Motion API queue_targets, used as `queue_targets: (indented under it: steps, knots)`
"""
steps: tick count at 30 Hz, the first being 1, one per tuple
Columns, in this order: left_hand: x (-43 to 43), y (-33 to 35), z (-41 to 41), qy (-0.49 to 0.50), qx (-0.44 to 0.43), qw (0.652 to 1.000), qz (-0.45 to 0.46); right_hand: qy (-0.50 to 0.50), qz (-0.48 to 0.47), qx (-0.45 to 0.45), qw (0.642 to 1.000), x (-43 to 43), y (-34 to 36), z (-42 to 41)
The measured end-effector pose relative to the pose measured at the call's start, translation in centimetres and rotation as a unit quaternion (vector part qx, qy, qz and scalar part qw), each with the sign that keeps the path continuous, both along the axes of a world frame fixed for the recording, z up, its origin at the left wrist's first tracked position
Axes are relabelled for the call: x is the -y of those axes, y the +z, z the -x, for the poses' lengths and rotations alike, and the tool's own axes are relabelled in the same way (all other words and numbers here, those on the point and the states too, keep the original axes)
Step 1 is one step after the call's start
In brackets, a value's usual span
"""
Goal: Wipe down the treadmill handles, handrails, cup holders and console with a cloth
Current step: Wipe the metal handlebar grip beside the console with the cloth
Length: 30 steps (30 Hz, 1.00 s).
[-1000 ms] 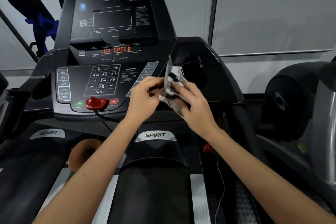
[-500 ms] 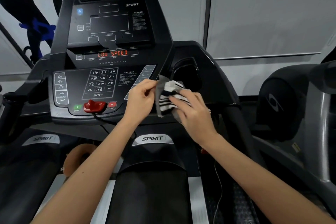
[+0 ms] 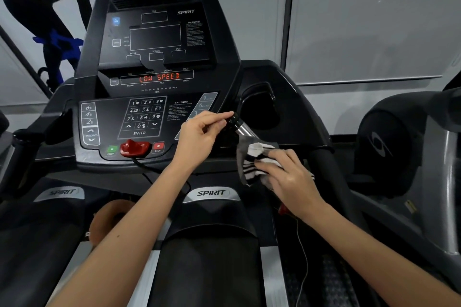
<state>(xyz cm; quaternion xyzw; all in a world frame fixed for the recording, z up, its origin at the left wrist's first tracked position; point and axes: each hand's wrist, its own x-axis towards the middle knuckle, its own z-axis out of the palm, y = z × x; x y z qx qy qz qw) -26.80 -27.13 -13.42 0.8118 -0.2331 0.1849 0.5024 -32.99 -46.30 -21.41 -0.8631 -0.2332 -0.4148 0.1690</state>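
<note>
The black treadmill console shows "LOW SPEED" in red. Right of its keypad a short silver handle with a black end cap sticks up toward me. My left hand pinches that end cap with its fingertips. Lower on the same handle, my right hand grips a grey, white and black striped cloth and presses it around the handle's base. The right cup holder is a dark recess just behind the handle. The right handrail curves down beside my right hand.
A red safety key with a black cord sits between the start and stop buttons. A thin white cord hangs on the right. A neighbouring machine stands close on the right. The belt cover lies below my arms.
My left hand let go of the cloth and moved to the handle's end cap. My right hand carried the cloth down and right onto the handle, which now shows.
</note>
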Motion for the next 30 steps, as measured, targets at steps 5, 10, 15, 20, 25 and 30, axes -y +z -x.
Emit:
queue_targets:
  steps: [5,10,15,20,25,30]
  knots:
    - [-0.2,0.1,-0.4,0.019,-0.010,1.000,-0.019,-0.006,-0.020,0.042,0.999,-3.9,3.1,-2.8]
    - [-0.2,0.1,-0.4,0.022,-0.004,0.999,-0.028,-0.008,-0.033,0.053,0.998,-3.7,2.6,-2.9]
    - [0.0,0.3,0.1,0.010,-0.005,1.000,-0.007,-0.004,-0.045,0.023,0.999,-0.5,-0.6,-1.0]
    - [0.1,0.3,0.2,0.010,-0.006,1.000,-0.004,0.018,-0.060,0.007,0.998,0.3,-0.6,-0.4]
    - [-0.1,0.2,-0.2,0.033,-0.023,0.999,-0.023,0.019,-0.083,0.031,0.996,-3.8,3.1,-3.1]
    - [0.0,0.4,0.0,0.029,-0.023,0.999,-0.020,-0.003,-0.073,0.027,0.997,-3.6,1.9,-3.2]
